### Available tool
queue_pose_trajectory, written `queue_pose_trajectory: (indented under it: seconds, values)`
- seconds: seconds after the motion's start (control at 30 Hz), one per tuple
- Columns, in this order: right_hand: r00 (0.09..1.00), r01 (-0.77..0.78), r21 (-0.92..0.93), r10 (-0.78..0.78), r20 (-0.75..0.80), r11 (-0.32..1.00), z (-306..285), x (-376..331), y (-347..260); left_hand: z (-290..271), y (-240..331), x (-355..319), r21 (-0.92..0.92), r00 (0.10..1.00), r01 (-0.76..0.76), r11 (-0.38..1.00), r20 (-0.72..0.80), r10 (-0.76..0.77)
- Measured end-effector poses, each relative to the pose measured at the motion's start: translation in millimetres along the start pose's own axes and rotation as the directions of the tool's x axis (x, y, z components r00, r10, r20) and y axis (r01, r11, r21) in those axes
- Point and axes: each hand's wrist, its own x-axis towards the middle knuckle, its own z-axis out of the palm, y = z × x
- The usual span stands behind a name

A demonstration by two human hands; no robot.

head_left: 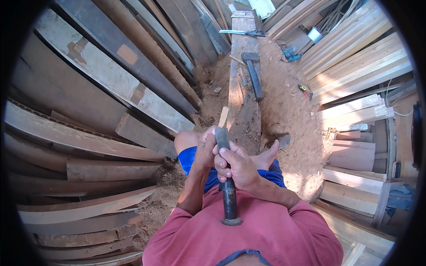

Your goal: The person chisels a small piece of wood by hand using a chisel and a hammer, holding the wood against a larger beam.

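Note:
A broad chisel (pixel 222 138) points away from me, its flat steel blade forward and its dark handle (pixel 229 200) back against my shirt. My right hand (pixel 238 166) is closed around the chisel where blade and handle join. Just left of the blade, my left hand (pixel 207 145) is closed on a small pale wood piece (pixel 223 116), whose end sticks out past the blade's tip. The thumb of that hand touches the blade's edge. The lower part of the wood piece is hidden behind the blade and fingers.
Ahead lies a long timber beam (pixel 245 48) bearing a mallet (pixel 253 73) and a handsaw (pixel 242 32). Boards (pixel 111 75) lean along the left; stacked planks (pixel 355 57) line the right. Sawdust covers the floor, where a power tool (pixel 290 54) lies. My bare foot (pixel 267 155) is close by.

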Motion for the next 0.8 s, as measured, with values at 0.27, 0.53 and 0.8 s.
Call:
queue_pose_trajectory:
  seconds: [0.27, 0.53, 0.8]
  values:
    - [0.972, 0.218, -0.004, -0.218, -0.082, 0.976, 5, -43, -27, -13, -21, -51, 0.381, 0.954, -0.223, 0.897, 0.275, 0.121]
    - [0.942, 0.258, -0.055, -0.264, -0.207, 0.965, -24, -15, -24, -1, -26, -26, -0.038, 0.998, 0.066, 0.997, 0.001, -0.066]
    - [0.999, 0.015, 0.072, -0.011, -0.05, 0.997, -4, -7, -1, 14, 5, 1, 0.097, 0.997, -0.04, 0.995, 0.073, 0.033]
